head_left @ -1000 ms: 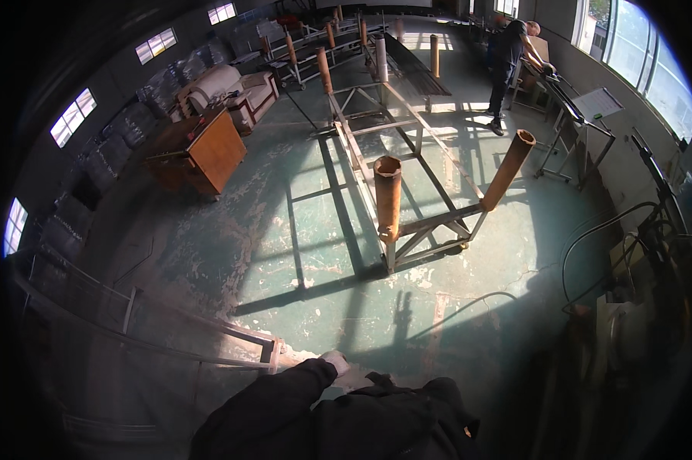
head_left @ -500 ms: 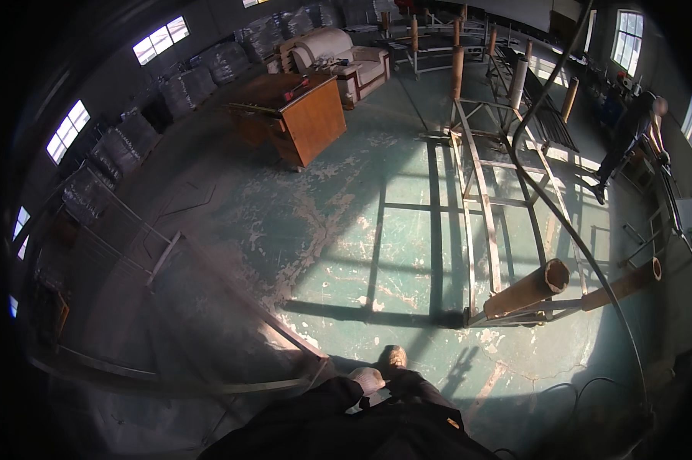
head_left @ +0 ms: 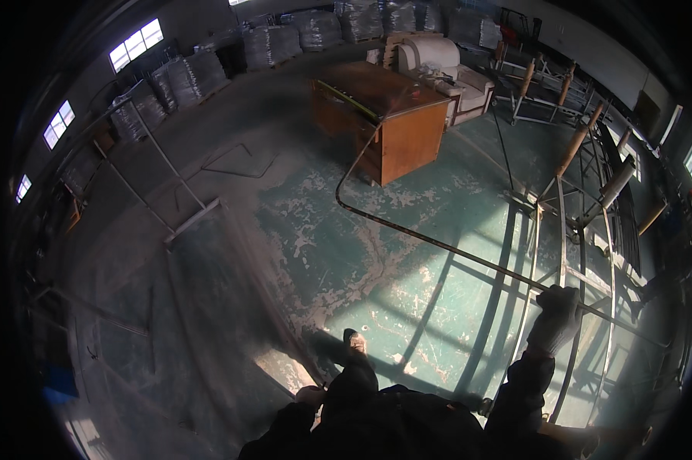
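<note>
My right hand, in a light work glove, is raised at the right and closed around a long thin metal rod. The rod runs left from the hand low over the green floor, then curves up towards a wooden desk. Past the hand it continues to the right. My left hand shows only as a pale patch beside my dark clothing at the bottom edge; its fingers are hidden. One of my shoes stands on the floor between the two hands.
A welded steel frame with brown tubes lies on the floor at the right. A pale armchair stands behind the desk. Wrapped sacks line the far wall. Another metal frame stands at the left.
The view has swung left, so the desk is now at centre top. My gloved right hand has come up into view gripping the rod, which was not seen before.
</note>
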`<state>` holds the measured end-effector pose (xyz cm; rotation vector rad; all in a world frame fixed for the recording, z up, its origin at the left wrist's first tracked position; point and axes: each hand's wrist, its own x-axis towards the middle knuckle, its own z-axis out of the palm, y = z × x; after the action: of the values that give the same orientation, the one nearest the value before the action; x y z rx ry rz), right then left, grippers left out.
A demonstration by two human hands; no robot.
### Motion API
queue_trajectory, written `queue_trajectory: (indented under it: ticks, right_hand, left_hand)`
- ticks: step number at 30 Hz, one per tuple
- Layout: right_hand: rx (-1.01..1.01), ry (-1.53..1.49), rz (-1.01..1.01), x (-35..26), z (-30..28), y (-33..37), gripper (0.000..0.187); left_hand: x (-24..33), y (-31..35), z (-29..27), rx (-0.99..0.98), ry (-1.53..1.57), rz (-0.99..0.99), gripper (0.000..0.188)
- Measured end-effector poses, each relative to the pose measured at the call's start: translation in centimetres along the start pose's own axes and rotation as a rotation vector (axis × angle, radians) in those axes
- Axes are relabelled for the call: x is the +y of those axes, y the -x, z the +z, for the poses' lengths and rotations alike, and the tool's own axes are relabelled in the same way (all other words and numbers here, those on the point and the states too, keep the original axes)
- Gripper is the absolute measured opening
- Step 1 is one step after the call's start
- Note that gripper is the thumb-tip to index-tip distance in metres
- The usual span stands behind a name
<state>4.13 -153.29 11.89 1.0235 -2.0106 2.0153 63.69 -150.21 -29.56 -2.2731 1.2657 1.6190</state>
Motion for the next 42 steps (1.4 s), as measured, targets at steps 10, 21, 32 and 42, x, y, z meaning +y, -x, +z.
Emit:
queue_trajectory:
  ticks: [10,21,32,42]
  right_hand:
    - [-0.058,-0.26,0.192,-0.7,36.3,-6.1,0.048]
    - [-0.001,-0.774,0.527,6.5,77.1,-15.5,0.04]
    - [0.068,-0.841,0.613,12.0,116.2,-25.7,0.028]
    - [0.295,-0.725,0.625,17.7,144.6,-28.4,0.028]
  left_hand:
    - [16.9,-17.6,-23.8,0.122,-0.143,0.133,0.039]
    - [39.5,-35.8,-44.6,0.041,0.199,0.134,0.032]
    - [52.7,-59.9,-66.8,0.205,0.146,0.245,0.037]
    - [78.9,-83.8,-96.3,0.092,0.137,0.404,0.025]
